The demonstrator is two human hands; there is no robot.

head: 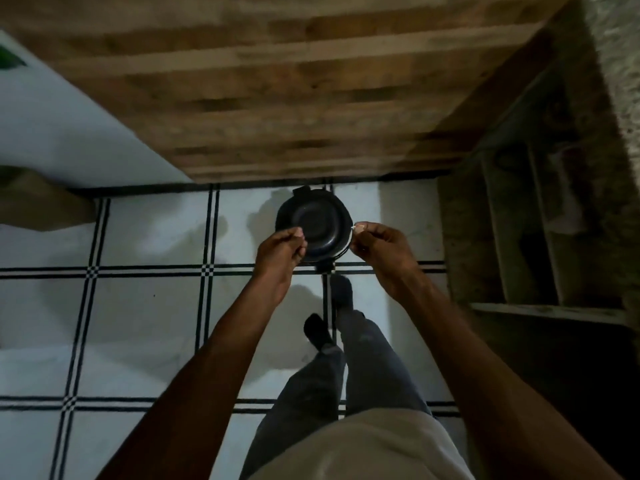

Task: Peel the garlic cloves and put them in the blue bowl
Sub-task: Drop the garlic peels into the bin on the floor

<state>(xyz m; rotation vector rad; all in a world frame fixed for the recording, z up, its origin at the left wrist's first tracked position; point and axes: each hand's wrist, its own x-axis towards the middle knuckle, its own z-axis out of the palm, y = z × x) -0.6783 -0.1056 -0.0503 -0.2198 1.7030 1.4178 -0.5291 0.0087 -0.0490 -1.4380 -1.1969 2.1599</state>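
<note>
While the right hand (377, 244) pinches a small pale scrap, seemingly garlic skin (354, 227), between curled thumb and fingertips, and the left hand (282, 249) pinches something too small to make out, both hover over the round black lidded pedal bin (313, 225) on the white tiled floor (145, 306) below the wooden tabletop (277, 98). The lid looks closed, so it probably needs opening with the foot (341, 291) first, then letting the scraps drop from directly above the opening. Neither cloves nor blue bowl are in view.

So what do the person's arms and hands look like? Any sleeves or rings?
Both forearms are bare, with no sleeves in view. The left hand and right hand wear no gloves, and no rings, watch or bracelets show, though the picture is dim.
</note>
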